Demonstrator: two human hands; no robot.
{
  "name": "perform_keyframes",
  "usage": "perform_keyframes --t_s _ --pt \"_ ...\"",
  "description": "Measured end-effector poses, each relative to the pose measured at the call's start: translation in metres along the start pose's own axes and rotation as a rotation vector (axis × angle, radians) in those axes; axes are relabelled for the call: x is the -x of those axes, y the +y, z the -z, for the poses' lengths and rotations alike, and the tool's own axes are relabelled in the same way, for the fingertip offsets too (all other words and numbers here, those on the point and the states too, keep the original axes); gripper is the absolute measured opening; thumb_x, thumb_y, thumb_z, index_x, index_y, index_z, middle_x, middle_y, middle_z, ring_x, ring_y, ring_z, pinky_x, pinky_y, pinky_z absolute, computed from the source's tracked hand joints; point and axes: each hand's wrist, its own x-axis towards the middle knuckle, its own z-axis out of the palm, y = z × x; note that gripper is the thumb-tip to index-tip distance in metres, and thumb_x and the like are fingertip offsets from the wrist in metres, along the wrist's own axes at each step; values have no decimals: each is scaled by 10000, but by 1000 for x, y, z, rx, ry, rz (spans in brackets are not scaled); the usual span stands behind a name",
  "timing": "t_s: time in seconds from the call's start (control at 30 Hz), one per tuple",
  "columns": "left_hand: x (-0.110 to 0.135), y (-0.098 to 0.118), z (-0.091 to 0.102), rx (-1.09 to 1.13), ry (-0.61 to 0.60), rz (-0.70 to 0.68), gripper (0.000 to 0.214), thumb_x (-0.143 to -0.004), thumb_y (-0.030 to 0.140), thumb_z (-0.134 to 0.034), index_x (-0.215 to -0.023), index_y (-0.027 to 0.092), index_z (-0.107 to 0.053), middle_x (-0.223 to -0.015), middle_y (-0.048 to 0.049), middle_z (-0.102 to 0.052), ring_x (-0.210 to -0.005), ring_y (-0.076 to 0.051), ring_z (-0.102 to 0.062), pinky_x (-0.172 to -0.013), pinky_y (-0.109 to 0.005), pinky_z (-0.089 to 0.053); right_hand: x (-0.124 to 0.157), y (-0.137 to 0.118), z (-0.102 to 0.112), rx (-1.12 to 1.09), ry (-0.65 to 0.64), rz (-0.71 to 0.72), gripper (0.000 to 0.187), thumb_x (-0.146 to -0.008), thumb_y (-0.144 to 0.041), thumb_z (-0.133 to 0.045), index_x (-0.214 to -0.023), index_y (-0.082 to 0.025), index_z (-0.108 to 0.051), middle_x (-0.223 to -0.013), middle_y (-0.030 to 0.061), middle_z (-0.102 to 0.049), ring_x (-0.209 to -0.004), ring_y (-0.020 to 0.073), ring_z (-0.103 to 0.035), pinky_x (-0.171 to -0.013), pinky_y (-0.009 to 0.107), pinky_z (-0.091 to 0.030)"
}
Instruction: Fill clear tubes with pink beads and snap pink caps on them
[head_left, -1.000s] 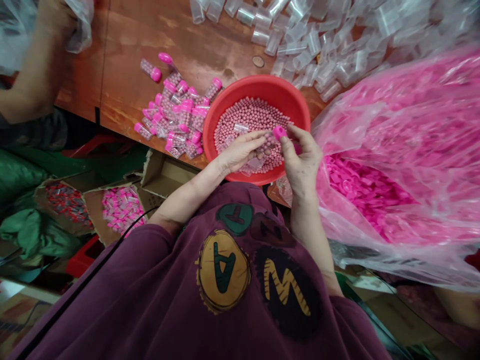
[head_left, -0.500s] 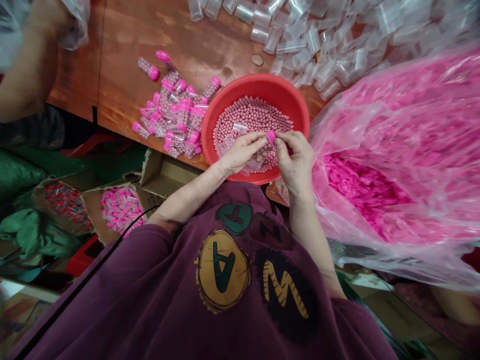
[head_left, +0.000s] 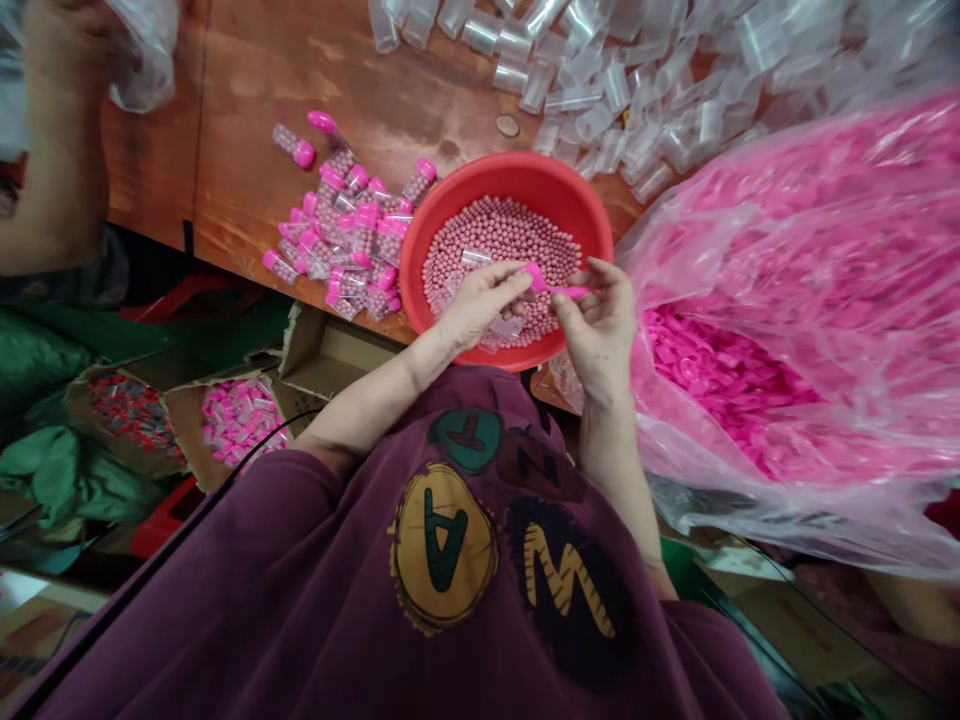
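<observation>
— What were the hands doing?

— Both were over the near rim of the red bowl, which sat at the near edge of the table. The left hand had its fingertips pinched on one end of a pink cap. The right hand gripped the other end between thumb and fingers. The cap was blurred, so I couldn't tell if a tube was attached.

— So where was the cap exactly?

— In the air between the two hands, just above the pink beads that filled the bowl.

— Anything else in the left hand?

— A few clear tubes showed just under it. I couldn't tell whether it held them or they lay on the beads.

— And around the bowl?

— Touching its left side was a heap of filled tubes with pink caps. Empty tubes were scattered toward the far edge. At the right edge a plastic bag lay open, full of loose caps. Below the table's near edge a cardboard box held more filled tubes. Another person's arm was at the far left corner.
</observation>
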Motion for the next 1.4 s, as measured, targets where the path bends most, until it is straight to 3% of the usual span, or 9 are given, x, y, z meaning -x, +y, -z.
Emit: perform_keyframes --t_s 0.1,0.2,0.33,0.43,0.7,0.9,1.03,1.2,1.4 --pt "0 -2 5 -78 -1 -72 329 -1001 453 -1003 -1173 193 -899 -1058 -40 -873 -962 -155 -813 -925 -310 -665 1 -2 -6 -23 33 -60 504 -1120 -686 -731 -1437 -295 -703 -1163 68 -801 -907 240 -779 -875 483 -739" --pt "0 -8 6 -89 10 -86 328 -965 436 -1020 -1142 184 -909 -1054 -36 -888 -989 -168 -821 -968 -311 -670 4 -23 -10 254 -124 50 422 -1153 -536 -668 -1447 -238 -723 -1311 137 -807 -1152 300 -792 -1080 564 -711" --pt "2 -19 0 -27 79 -49 212 -1026 361 -950 -1132 186 -897 -1041 -31 -894 -975 -165 -824 -997 -318 -686 3 -40 -22 668 -242 78 794 -973 -470 -877 -1615 -102 -591 -1547 296 -710 -1453 471 -675 -1250 725 -595" --pt "5 -26 -4 -24 119 -26 171 -1074 351 -900 -1120 187 -888 -968 -30 -876 -929 -174 -829 -996 -354 -707 -1 -35 -34 799 -254 13 736 -992 -438 -837 -1575 -69 -581 -1488 315 -707 -1424 488 -665 -1244 733 -578" --pt "14 -35 10 -283 164 -300 274 -1091 445 -879 -1233 211 -892 -1258 -90 -927 -1170 -226 -872 -1118 -386 -698 9 -27 -49 746 -144 63 601 -1089 -466 -633 -1589 -135 -592 -1460 267 -742 -1391 433 -689 -1176 659 -611" --pt "17 -38 12 -598 208 -524 335 -1138 502 -816 -1283 209 -888 -1205 -100 -920 -1116 -243 -851 -1083 -390 -683 12 -28 -51 718 -115 63 556 -1207 -446 -423 -1650 -180 -625 -1554 261 -728 -1477 412 -682 -1268 660 -581" --pt "25 -27 4 -559 186 -468 332 -1153 506 -784 -1296 225 -890 -1217 -100 -913 -1213 -263 -828 -1147 -398 -660 14 -24 -50 641 -68 114 656 -1206 -508 -430 -1790 -218 -511 -1709 238 -661 -1567 438 -639 -1299 712 -556" --pt "39 -17 1 -591 174 -446 278 -1122 449 -804 -1272 232 -891 -1271 -117 -898 -1266 -295 -805 -1241 -461 -616 14 -37 -39 613 -172 45 657 -1205 -470 -487 -1790 -174 -521 -1669 276 -686 -1531 455 -655 -1331 732 -526" --pt "32 -22 5 -381 175 -363 304 -1105 466 -828 -1295 235 -883 -1270 -97 -886 -1277 -272 -810 -1200 -418 -638 5 -38 -20 505 -314 112 902 -1056 -685 -815 -1782 -236 -526 -1745 228 -628 -1646 482 -586 -1397 793 -481"
